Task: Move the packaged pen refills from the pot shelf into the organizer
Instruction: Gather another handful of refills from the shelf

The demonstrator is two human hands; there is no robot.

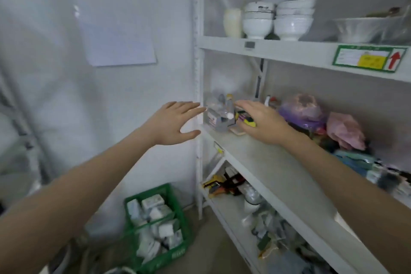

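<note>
A grey organizer [222, 119] full of small items stands at the left end of the middle shelf [262, 162] of a white rack. My left hand [175, 124] hovers open just left of it, beside the rack's post, fingers spread. My right hand [262, 121] reaches over the shelf just right of the organizer, palm down, fingers apart above a yellow and black item [244, 118]. I cannot tell whether that item is the packaged pen refills. Neither hand holds anything that I can see.
White bowls [278, 20] are stacked on the upper shelf. Purple and pink bags [311, 113] crowd the middle shelf's right. Tools and clutter [224, 184] fill the lower shelf. A green crate [155, 224] of white boxes sits on the floor by the wall.
</note>
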